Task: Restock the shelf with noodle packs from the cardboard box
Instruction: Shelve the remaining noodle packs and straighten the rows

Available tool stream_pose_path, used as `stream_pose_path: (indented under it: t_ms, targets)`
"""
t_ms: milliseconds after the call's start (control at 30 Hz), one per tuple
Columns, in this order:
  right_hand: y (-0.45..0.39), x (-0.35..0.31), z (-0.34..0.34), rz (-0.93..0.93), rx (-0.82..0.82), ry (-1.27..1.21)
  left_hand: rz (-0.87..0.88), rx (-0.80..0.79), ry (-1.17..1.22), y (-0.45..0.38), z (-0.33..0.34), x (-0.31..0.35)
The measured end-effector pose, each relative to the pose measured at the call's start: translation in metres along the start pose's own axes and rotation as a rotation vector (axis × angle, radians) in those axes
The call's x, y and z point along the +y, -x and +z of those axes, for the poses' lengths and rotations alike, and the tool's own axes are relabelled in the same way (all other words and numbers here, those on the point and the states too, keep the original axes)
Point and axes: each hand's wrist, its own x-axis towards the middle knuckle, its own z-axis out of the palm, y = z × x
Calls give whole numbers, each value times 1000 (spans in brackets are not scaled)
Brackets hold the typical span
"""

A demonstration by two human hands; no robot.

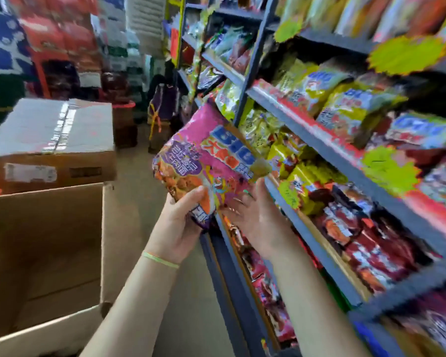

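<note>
While my left hand grips the lower end of a pink pack, fingers curled over its front and thumb side behind, my right hand lies open and spread, palm toward the pack's lower right edge; fingertips appear to touch it, but blur prevents a firm reading. The pack is held up, tilted, just in front of the shelf, at the left end of its middle tier, not yet on it.

Containers: open box, near left. Only its bare inner walls show from this angle; contents cannot be seen. Behind it, farther left, a closed box sealed with shiny tape, with a pale label on its side, writing illegible.

Shelf, right side: dark metal tiers with red price strips and green starburst tags. Upper visible tier holds yellow-green packs; the tier below, dark red packs. More red packs on the lowest tier near my right forearm.

Writing: the pink pack shows "BIG" in large blue letters, with Chinese characters on a purple patch beside it, too blurred to read. The yellow-green packs carry the same blue "BIG". Tags unreadable.

A thin green band sits on my left wrist.
</note>
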Motion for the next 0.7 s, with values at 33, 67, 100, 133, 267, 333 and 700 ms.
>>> stream_pose_path:
  t_ms: [33, 67, 100, 133, 267, 333, 700]
  targets:
    - [20, -13, -16, -33, 68, 47, -43, -71, -41, 2, 28, -21]
    - [39, -26, -36, -77, 151, 64, -92, -123, -85, 5, 55, -43]
    - [56, -38, -56, -149, 247, 48, -129, -143, -126, 10, 83, -63]
    - [76, -52, -80, -233, 380, 43, -145, -142, -173, 16, 108, -82]
    - [159, -99, -154, -552, 730, 132, -153, -247, -302, 44, 192, -146]
    - [203, -118, -176, -680, 786, 241, -136, -345, -323, 58, 225, -172]
    - [264, -186, -268, -911, 1252, 619, 627, -694, -864, 74, 315, -239]
